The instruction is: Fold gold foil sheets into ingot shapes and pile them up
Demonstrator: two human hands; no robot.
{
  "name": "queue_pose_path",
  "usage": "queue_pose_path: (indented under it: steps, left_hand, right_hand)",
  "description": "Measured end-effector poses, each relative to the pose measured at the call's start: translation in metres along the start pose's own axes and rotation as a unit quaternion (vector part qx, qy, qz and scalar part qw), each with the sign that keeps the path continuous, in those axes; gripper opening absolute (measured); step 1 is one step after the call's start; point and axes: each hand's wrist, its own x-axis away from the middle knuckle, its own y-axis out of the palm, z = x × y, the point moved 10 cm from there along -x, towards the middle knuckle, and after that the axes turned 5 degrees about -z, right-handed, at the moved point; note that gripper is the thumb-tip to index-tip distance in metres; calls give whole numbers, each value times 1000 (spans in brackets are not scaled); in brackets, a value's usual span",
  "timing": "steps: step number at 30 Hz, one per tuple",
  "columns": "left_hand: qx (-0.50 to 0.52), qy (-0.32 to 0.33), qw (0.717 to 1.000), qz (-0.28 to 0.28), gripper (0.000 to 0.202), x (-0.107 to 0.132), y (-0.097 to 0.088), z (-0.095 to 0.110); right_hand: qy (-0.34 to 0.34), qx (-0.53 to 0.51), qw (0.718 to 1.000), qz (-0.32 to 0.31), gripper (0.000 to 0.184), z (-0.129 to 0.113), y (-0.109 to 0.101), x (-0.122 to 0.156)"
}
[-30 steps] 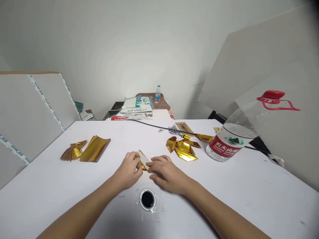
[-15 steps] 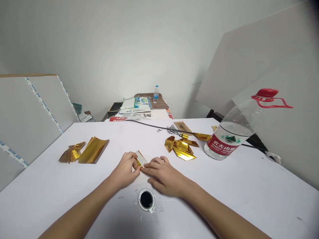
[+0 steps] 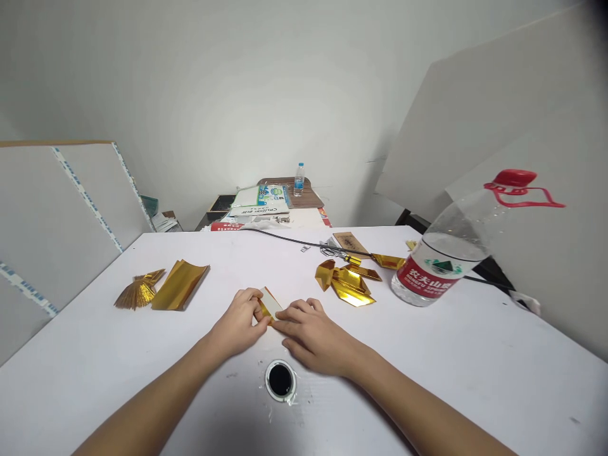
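A small sheet of gold foil paper point(image 3: 270, 304), white on the side facing up and partly folded to show gold, lies on the table between my hands. My left hand point(image 3: 243, 323) pinches its left edge between thumb and fingers. The fingers of my right hand point(image 3: 308, 332) are stretched out, with the tips touching the paper's right side near the fold. Part of the paper is hidden under my fingers. To the left are a stack of gold paper point(image 3: 179, 286) and a fan-shaped bundle of folded gold strips point(image 3: 137, 292). Several folded gold pieces point(image 3: 349, 285) lie to the right.
A round black disc with a white rim point(image 3: 280, 380) sits in front of my wrists. A large water bottle point(image 3: 434, 266) stands at the right. A black cable point(image 3: 294, 240) crosses the back, near a yellow-handled tool point(image 3: 352, 259) and a brown card point(image 3: 350, 244). White panels flank the table point(image 3: 228, 411).
The whole view has shifted slightly. My hands stay in nearly the same place on the paper, with only a slight movement of the fingers at the fold.
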Motion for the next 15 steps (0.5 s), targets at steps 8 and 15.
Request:
queue_pose_path:
  steps: [8,15]
  left_hand:
    - [7,-21,1000,-14,21,-1,1,-3]
    - [3,-41,999,-28,20,-1,0,-3]
  right_hand:
    - [2,38,999,-8,39,-6,2,-2]
    - [11,71,997,-11,36,-9,3,-2]
